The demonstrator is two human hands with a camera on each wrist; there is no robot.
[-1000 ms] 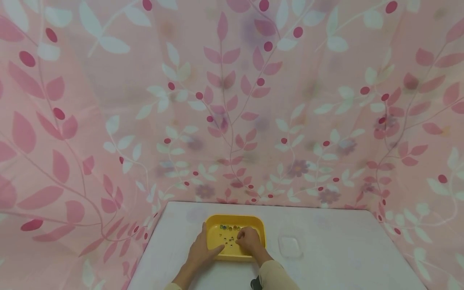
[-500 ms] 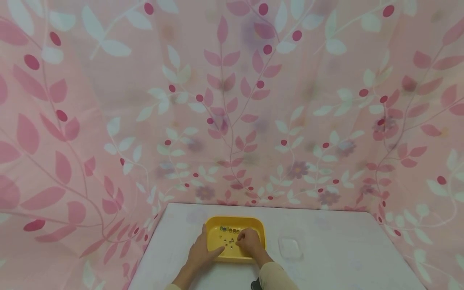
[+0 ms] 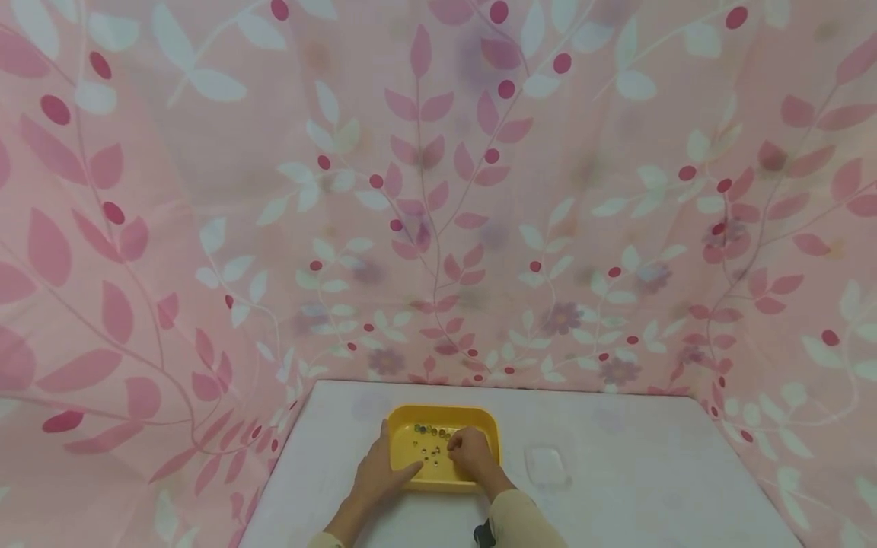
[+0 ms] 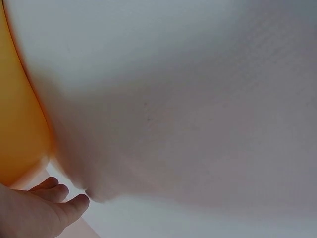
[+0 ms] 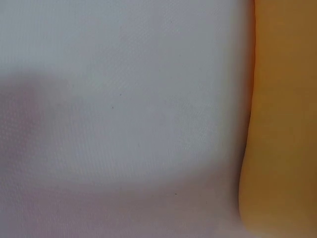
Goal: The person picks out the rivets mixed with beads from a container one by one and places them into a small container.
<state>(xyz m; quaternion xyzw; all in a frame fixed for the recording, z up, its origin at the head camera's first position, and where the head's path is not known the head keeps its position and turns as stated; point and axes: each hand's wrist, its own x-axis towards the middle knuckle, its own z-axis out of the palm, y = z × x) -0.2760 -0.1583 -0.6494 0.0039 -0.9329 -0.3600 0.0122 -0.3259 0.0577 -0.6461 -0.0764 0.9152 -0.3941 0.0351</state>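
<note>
A yellow tray [image 3: 444,485] sits on the white table. Along its far side runs a row of small glassy marbles [image 3: 434,431], green, blue and amber. Several tinier shiny pieces [image 3: 424,452] lie scattered in the tray's middle. My left hand [image 3: 375,470] rests against the tray's left side, fingers extended along the outer wall and thumb reaching over the near rim. In the left wrist view, the left hand's fingers [image 4: 49,191] show beside the yellow wall. Inside the right half of the tray is my right hand [image 3: 471,455], fingers curled; whatever lies between its fingertips is hidden.
To the right of the tray lies a clear plastic container or lid [image 3: 547,466]. A small black object [image 3: 484,534] shows by the right sleeve. Pink leaf-patterned cloth [image 3: 438,190] surrounds the table [image 3: 637,457] at the back and sides.
The head view shifts slightly up and down. Both hands stay in practically the same place at the tray, and the marbles and small pieces show no clear movement.
</note>
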